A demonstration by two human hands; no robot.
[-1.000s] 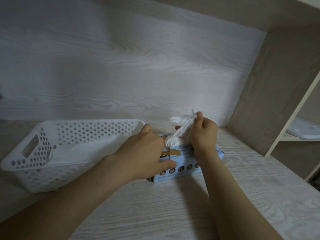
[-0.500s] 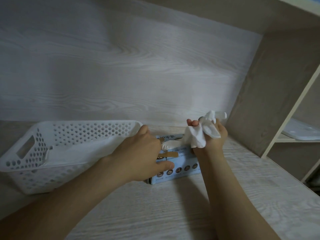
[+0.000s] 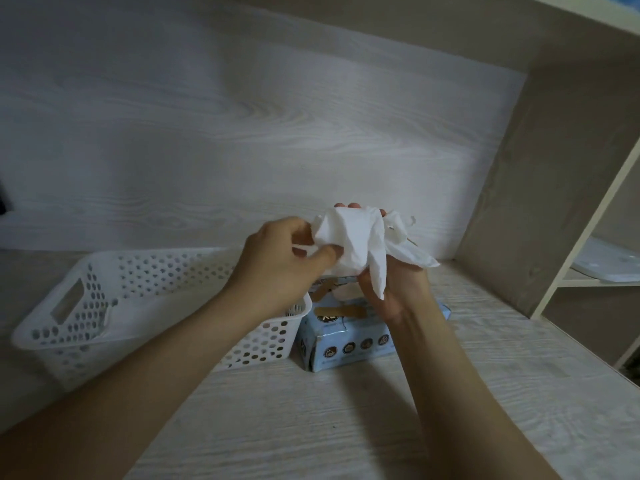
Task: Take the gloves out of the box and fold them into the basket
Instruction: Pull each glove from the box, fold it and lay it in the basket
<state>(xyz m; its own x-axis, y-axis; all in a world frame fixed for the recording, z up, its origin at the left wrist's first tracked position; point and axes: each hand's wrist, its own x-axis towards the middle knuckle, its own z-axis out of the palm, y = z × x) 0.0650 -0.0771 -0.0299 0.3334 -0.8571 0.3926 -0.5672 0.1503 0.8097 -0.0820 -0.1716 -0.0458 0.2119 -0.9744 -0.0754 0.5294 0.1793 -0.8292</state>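
A crumpled white glove (image 3: 360,240) hangs in the air above the light blue glove box (image 3: 349,337), which lies on the wooden desk. My left hand (image 3: 280,261) pinches the glove's left edge between thumb and fingers. My right hand (image 3: 398,289) holds the glove from underneath, palm towards me, fingers behind the fabric. The white perforated basket (image 3: 86,317) stands just left of the box, with pale folded material lying inside it. My left forearm crosses over the basket's right end.
A wood-grain back wall rises behind the desk. A side panel (image 3: 540,188) closes off the right, with a shelf beyond it carrying a white flat object (image 3: 609,265). Bare desk surface lies in front of the box.
The glove has come fully out of the box and been lifted. My left hand left the box top and rose to grip the glove's left edge. The view shifted slightly.
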